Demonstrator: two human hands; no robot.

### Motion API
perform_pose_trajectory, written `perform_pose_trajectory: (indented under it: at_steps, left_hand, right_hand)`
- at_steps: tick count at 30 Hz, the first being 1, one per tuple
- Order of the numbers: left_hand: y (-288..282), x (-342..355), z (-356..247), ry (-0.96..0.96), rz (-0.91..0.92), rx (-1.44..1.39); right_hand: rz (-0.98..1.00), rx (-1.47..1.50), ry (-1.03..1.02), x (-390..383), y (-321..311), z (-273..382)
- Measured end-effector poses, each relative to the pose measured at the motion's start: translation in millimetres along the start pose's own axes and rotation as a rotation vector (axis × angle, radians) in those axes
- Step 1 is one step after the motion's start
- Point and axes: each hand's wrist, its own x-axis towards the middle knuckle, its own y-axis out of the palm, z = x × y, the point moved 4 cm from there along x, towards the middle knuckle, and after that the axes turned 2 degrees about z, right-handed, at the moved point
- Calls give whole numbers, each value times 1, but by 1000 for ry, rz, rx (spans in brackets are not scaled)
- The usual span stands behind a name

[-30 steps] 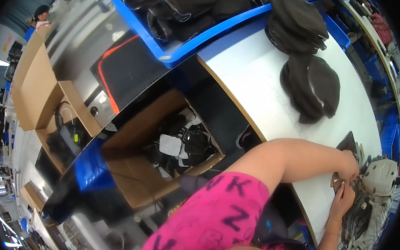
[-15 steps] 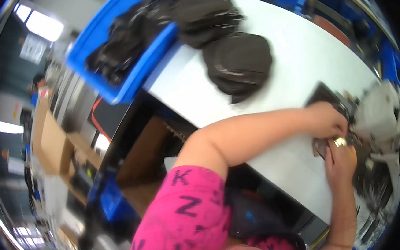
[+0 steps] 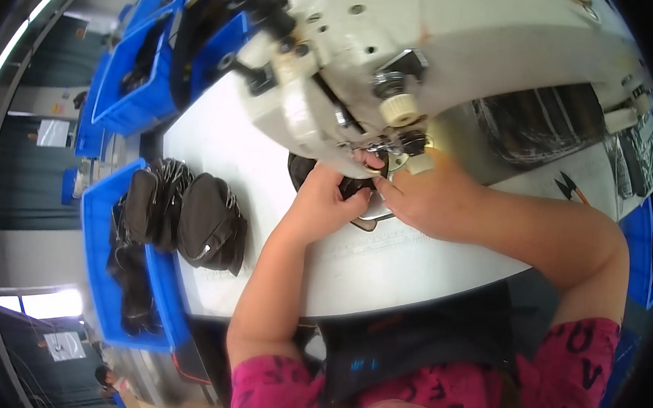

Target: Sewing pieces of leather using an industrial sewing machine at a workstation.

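Note:
A cream-coloured sewing machine stands over the white table, its needle area right above my hands. Under it lies a small dark fabric piece, partly hidden by my fingers and the machine head. My left hand grips this piece from the left, with thumb and fingers bent. My right hand is close against it on the other side, fingers bent and pressed to the edge by the needle area. The right fingertips are partly hidden by the machine parts.
Dark fabric pouches are piled at the left table edge, beside a blue bin of dark material. More blue bins stand farther left. Behind the right forearm lie thread snips and a dark plastic-covered stack.
The view has swung right, bringing the sewing machine from the right rim to the middle. Both hands, earlier together at the table's right side, are now at the needle area with the dark piece.

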Motion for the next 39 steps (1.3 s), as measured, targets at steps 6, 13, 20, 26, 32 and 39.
perform_pose_trajectory:
  at_steps: [6, 13, 20, 26, 32, 39]
  left_hand:
    - [16, 0, -15, 295, -299, 802]
    - [13, -7, -28, 389, -511, 967]
    - [15, -8, -25, 332, -453, 1020]
    - [15, -10, -28, 283, -427, 1032]
    - [14, -4, -25, 289, -436, 953]
    - [12, -1, -27, 391, -307, 775]
  right_hand:
    - [72, -27, -24, 2, 7, 1]
    - [72, -76, -2, 2, 1, 2]
    - [225, -48, 25, 1, 7, 4]
    - [240, -48, 34, 2, 8, 5]
    - [224, -30, 19, 0, 7, 4]
    - [86, -22, -27, 1, -3, 10]
